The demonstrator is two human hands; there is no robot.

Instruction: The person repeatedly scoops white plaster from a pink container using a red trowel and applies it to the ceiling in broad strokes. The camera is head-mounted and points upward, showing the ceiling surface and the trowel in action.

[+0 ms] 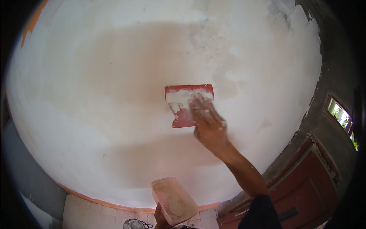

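My right hand [210, 124] reaches up from the lower right, its fingers pressed on a red plastic putty spreader [185, 118] smeared with whitish putty. The spreader lies against a large white-coated wall [133, 114], near the middle of the view. Some of that hand is blurred and coated with putty. Low in the view, my left hand [161, 218] grips the side of a pale pink plastic tub [187, 197]. Whitish putty [176, 208] sits in the tub. Part of my left hand is hidden behind it.
Beige damp-looking patches and rough spots [215, 42] mark the wall. To the right are a bare grey wall [331, 76], a small window opening [339, 113] and a reddish-brown door [305, 187]. Light tiles [85, 210] and a round grey object with a cable [133, 224] lie below.
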